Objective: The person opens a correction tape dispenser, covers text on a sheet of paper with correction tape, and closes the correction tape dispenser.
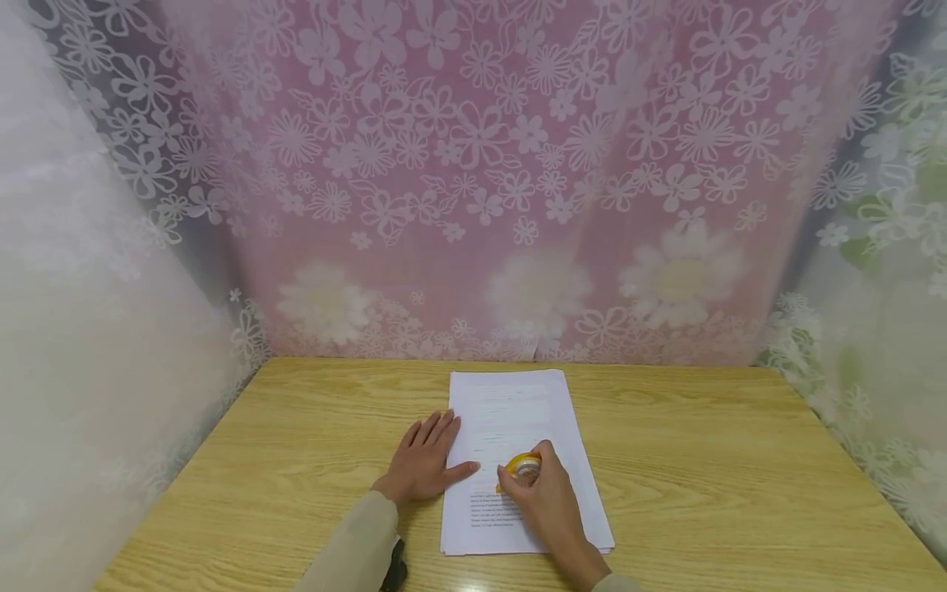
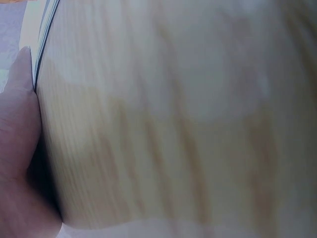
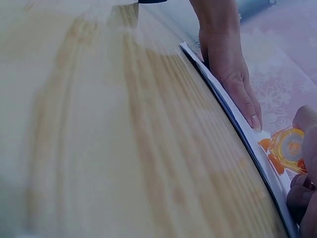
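A stack of white paper [image 1: 510,403] lies on the wooden table, its lower part showing several lines of printed text [image 1: 496,511]. Higher up the sheet, only faint traces of lines show among whitish strips. My left hand [image 1: 425,460] rests flat at the stack's left edge, fingers extended, thumb on the sheet. Between thumb and fingers, my right hand [image 1: 551,501] pinches an orange correction tape dispenser [image 1: 524,465]; its tip is at the page just above the text. The right wrist view shows the dispenser [image 3: 288,148] as see-through orange with a round spool inside.
The wooden table [image 1: 703,460] extends to both sides of the stack. A pink flowered curtain [image 1: 503,181] hangs behind it, and pale sheets hang at left and right. A dark band [image 1: 395,566] sits at the left wrist.
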`<action>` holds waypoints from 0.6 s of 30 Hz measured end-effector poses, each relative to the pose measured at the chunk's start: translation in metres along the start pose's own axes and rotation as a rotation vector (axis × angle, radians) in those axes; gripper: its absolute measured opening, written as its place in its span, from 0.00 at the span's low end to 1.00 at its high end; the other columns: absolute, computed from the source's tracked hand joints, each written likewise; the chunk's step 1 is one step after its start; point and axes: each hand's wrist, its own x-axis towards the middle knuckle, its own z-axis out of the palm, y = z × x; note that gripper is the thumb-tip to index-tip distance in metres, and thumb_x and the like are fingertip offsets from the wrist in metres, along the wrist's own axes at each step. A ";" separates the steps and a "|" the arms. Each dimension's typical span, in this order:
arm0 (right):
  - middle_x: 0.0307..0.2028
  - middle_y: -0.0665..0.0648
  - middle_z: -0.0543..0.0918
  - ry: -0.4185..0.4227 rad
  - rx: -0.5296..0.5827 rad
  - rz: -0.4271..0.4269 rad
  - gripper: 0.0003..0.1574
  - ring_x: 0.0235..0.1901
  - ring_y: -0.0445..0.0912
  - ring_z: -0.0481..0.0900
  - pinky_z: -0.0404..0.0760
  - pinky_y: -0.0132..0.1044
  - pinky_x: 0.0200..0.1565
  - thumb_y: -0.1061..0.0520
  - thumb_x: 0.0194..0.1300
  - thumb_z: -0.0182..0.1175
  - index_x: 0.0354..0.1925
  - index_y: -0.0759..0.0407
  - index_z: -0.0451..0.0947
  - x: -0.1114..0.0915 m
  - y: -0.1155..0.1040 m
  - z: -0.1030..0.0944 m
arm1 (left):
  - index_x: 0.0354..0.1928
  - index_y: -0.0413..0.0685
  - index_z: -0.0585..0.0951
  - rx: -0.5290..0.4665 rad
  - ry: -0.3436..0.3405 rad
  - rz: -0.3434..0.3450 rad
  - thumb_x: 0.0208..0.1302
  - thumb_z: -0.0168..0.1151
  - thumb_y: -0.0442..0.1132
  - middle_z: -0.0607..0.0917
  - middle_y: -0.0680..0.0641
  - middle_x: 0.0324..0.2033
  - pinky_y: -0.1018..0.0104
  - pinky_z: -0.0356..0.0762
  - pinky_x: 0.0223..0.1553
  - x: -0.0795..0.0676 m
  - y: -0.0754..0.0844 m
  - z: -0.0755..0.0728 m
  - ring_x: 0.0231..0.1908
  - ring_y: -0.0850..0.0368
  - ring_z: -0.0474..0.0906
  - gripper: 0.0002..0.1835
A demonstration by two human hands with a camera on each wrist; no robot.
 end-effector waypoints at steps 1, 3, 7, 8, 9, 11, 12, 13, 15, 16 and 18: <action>0.29 0.52 0.75 -0.002 0.003 0.001 0.27 0.26 0.42 0.72 0.74 0.32 0.28 0.48 0.57 0.69 0.38 0.60 0.63 0.000 0.000 0.000 | 0.75 0.48 0.54 -0.001 -0.003 -0.001 0.63 0.39 0.74 0.53 0.48 0.73 0.48 0.40 0.68 0.000 0.000 0.000 0.72 0.49 0.44 0.48; 0.29 0.52 0.75 -0.003 0.004 0.002 0.27 0.26 0.42 0.72 0.74 0.32 0.28 0.48 0.57 0.69 0.38 0.60 0.63 0.000 0.000 0.000 | 0.75 0.48 0.54 -0.009 -0.008 -0.001 0.63 0.39 0.74 0.52 0.48 0.73 0.48 0.40 0.68 -0.001 0.001 -0.001 0.72 0.49 0.43 0.48; 0.30 0.52 0.76 -0.011 0.004 0.009 0.26 0.27 0.42 0.72 0.74 0.32 0.29 0.48 0.57 0.69 0.39 0.60 0.64 0.000 0.001 -0.002 | 0.75 0.48 0.54 -0.013 -0.014 -0.004 0.63 0.39 0.73 0.52 0.48 0.73 0.48 0.39 0.68 -0.002 0.002 0.000 0.72 0.50 0.43 0.47; 0.29 0.52 0.76 -0.012 0.003 0.010 0.26 0.26 0.42 0.72 0.74 0.32 0.29 0.48 0.57 0.69 0.39 0.60 0.64 0.000 0.001 -0.002 | 0.75 0.48 0.54 -0.013 -0.013 -0.003 0.64 0.39 0.73 0.52 0.48 0.73 0.48 0.40 0.68 -0.002 0.002 0.000 0.72 0.50 0.43 0.47; 0.29 0.52 0.76 -0.012 0.004 0.012 0.26 0.26 0.42 0.73 0.74 0.32 0.29 0.48 0.57 0.69 0.38 0.60 0.64 0.000 0.001 -0.002 | 0.75 0.48 0.54 -0.013 -0.013 -0.002 0.64 0.39 0.73 0.52 0.48 0.73 0.48 0.40 0.68 -0.002 0.002 0.000 0.72 0.50 0.43 0.47; 0.29 0.52 0.76 -0.013 0.005 0.013 0.26 0.26 0.42 0.73 0.75 0.32 0.29 0.48 0.57 0.69 0.38 0.60 0.64 0.000 0.001 -0.003 | 0.74 0.48 0.54 -0.011 -0.007 0.001 0.64 0.40 0.73 0.53 0.48 0.73 0.48 0.40 0.68 -0.002 0.002 0.000 0.72 0.49 0.43 0.47; 0.29 0.52 0.76 -0.014 0.008 0.014 0.26 0.26 0.42 0.73 0.75 0.32 0.29 0.48 0.57 0.69 0.38 0.60 0.64 0.000 0.001 -0.004 | 0.74 0.48 0.54 -0.010 -0.005 0.002 0.64 0.40 0.73 0.53 0.48 0.73 0.48 0.40 0.68 -0.002 0.002 0.000 0.72 0.49 0.43 0.47; 0.29 0.52 0.76 -0.014 0.008 0.014 0.26 0.26 0.42 0.73 0.75 0.33 0.29 0.48 0.57 0.69 0.38 0.60 0.64 0.000 0.001 -0.004 | 0.74 0.48 0.54 -0.006 -0.004 0.002 0.64 0.40 0.73 0.53 0.48 0.73 0.48 0.40 0.68 -0.002 0.001 0.000 0.72 0.49 0.44 0.47; 0.30 0.52 0.76 -0.012 0.006 0.011 0.26 0.27 0.42 0.74 0.76 0.33 0.29 0.48 0.57 0.69 0.38 0.60 0.64 0.000 0.001 -0.005 | 0.74 0.48 0.54 0.003 -0.002 0.002 0.64 0.39 0.73 0.53 0.48 0.73 0.48 0.40 0.68 -0.002 0.001 0.000 0.72 0.50 0.43 0.47; 0.30 0.53 0.76 -0.011 0.005 0.008 0.26 0.27 0.42 0.74 0.76 0.33 0.29 0.49 0.57 0.69 0.38 0.60 0.64 0.001 0.001 -0.006 | 0.74 0.48 0.54 0.008 -0.002 0.001 0.64 0.39 0.73 0.53 0.48 0.73 0.48 0.40 0.68 -0.002 0.001 0.000 0.72 0.50 0.43 0.47; 0.30 0.53 0.76 -0.002 0.001 0.005 0.26 0.27 0.42 0.74 0.76 0.33 0.30 0.49 0.57 0.69 0.38 0.60 0.64 0.001 0.001 -0.007 | 0.74 0.48 0.55 0.014 0.003 0.003 0.63 0.40 0.73 0.53 0.48 0.73 0.48 0.40 0.68 -0.001 0.001 0.000 0.72 0.49 0.44 0.47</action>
